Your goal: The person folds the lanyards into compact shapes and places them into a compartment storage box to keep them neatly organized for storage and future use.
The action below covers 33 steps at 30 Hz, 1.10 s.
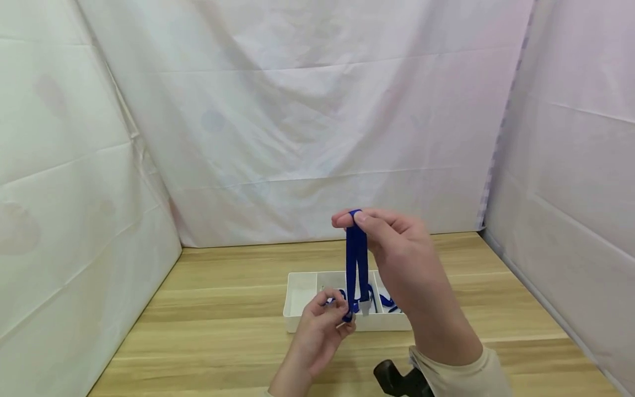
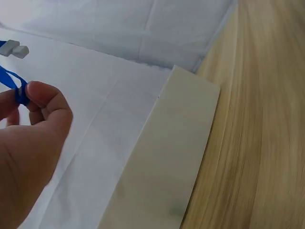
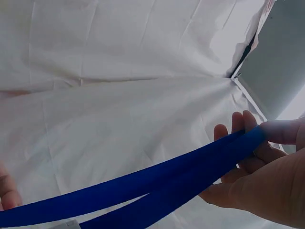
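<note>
A blue lanyard hangs doubled in a long loop above the tray. My right hand pinches its top fold between thumb and fingers; in the right wrist view the two flat blue straps run down from that hand. Lower down, my left hand pinches the bottom end. The left wrist view has a narrow blue cord loop between that hand's thumb and fingertips. A pale grey plastic buckle hangs on the other strap, apart from the left fingers.
A white divided tray stands on the wooden table behind the left hand. More blue straps lie in its compartments. White cloth hangs at the back and both sides. A black device sits by the right wrist.
</note>
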### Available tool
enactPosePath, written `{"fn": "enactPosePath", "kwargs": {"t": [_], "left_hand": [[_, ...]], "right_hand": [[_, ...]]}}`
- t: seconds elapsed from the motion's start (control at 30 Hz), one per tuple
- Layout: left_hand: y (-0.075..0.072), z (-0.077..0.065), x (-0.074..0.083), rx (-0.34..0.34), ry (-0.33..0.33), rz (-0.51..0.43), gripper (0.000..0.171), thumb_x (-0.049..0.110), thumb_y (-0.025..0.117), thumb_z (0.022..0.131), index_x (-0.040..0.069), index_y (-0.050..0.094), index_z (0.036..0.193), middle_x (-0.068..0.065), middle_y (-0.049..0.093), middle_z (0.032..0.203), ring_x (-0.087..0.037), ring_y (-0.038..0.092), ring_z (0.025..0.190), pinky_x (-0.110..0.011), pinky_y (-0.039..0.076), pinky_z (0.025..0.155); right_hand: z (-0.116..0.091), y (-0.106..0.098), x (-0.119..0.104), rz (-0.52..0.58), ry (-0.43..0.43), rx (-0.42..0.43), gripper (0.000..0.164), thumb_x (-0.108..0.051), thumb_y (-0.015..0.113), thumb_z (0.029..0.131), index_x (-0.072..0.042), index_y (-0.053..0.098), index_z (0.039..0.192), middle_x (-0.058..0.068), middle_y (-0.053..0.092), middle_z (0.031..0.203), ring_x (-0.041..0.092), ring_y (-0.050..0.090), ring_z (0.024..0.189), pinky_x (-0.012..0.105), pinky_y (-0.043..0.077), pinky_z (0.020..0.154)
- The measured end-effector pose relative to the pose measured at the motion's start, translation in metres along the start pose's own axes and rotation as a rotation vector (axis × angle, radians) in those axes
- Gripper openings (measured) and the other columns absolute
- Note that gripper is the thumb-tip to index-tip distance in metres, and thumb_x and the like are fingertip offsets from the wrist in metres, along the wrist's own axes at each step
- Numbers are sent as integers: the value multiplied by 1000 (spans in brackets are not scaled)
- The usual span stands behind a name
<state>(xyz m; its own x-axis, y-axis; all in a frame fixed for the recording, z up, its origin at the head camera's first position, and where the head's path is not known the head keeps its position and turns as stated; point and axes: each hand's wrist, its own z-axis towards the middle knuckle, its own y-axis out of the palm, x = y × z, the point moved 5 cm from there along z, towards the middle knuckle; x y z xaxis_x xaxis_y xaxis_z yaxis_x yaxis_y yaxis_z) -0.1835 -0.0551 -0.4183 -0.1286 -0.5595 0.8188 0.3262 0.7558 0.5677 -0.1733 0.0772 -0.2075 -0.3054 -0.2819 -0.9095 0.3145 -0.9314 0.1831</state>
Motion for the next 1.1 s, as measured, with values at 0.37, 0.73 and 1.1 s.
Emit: {"fn": "enactPosePath", "kwargs": {"t": [0.37,0.73,1.1], "left_hand": [[-3,0,5,116,59,244,23,-2,71,95,19,80,94,6,75,96,-7,72,86,-25,63,87],[-14,0,6,75,123,-241,49,-13,47,99,20,83,100,6,79,103,-8,74,101,-25,58,102],[-6,-1,9,-17,176,-242,42,-9,51,103,19,82,104,7,80,103,-5,75,99,-22,59,98]], "right_hand": [[4,2,-3,-75,14,45,27,-14,57,110,1,79,110,12,80,117,28,64,133,43,32,131],[3,-3,-16,-43,-55,45,27,-16,56,111,-8,82,106,8,80,116,31,63,134,40,31,130],[6,-3,-24,-5,-111,31,27,-13,57,110,-11,83,103,6,82,110,33,67,129,34,42,124]]}}
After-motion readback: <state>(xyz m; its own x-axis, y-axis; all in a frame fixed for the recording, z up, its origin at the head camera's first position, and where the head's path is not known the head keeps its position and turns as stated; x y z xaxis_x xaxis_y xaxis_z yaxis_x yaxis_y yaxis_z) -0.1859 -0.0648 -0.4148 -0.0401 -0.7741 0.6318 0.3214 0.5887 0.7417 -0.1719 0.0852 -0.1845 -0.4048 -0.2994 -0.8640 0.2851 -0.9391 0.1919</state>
